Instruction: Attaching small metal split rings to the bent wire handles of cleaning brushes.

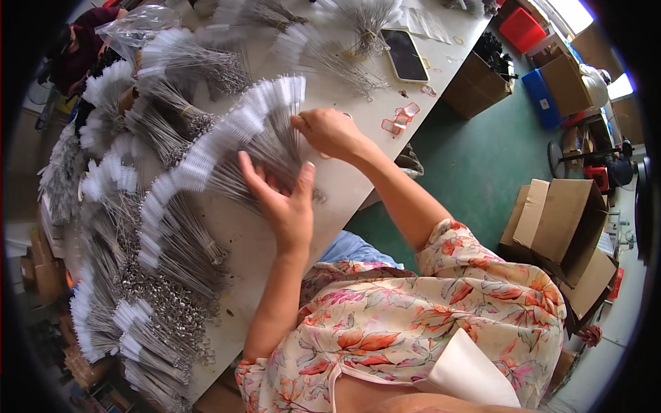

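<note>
Both hands (286, 203) (329, 131) fan out wire brushes (241, 138) on the table (255, 248)

We find bare tabletop (358, 180) only along the near edge, right of the fanned brushes (237, 134) we hold. Bundles of wire brushes (172, 275) crowd the whole left side, and more bundles (344, 58) block the far end. A phone (404, 55) and small red clips (401, 118) sit near the right edge. Beyond the table, green floor (475, 165) lies open between cardboard boxes (564, 224).
</note>
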`<state>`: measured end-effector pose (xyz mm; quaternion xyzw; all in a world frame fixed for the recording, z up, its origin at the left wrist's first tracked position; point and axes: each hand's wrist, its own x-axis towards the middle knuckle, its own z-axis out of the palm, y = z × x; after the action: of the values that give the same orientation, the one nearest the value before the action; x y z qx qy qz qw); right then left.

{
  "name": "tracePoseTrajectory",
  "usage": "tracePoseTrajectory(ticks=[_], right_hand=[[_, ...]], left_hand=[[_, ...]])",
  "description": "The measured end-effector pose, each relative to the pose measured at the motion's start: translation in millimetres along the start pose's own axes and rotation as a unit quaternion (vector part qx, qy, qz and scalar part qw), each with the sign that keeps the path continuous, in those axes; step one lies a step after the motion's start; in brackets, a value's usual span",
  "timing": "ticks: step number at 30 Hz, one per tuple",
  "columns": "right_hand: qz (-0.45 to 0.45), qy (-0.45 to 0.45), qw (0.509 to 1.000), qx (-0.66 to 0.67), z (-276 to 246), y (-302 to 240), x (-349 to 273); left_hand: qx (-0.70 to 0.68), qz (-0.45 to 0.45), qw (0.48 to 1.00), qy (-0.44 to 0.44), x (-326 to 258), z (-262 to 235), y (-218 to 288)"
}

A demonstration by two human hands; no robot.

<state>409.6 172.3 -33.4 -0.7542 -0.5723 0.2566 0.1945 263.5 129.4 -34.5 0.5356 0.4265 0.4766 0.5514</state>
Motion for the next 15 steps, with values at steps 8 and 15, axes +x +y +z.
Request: tracePoseTrajectory(ticks=[8,15], right_hand=[[-0.073,0.190,0.979,-0.006,-14,35,-14],[0.003,0.124,0.990,-0.061,-21,57,-27]], left_hand=[[0.391,0.307,0.866,0.051,-4,-57,25],[0.476,0.312,0.819,0.072,12,-78,22]])
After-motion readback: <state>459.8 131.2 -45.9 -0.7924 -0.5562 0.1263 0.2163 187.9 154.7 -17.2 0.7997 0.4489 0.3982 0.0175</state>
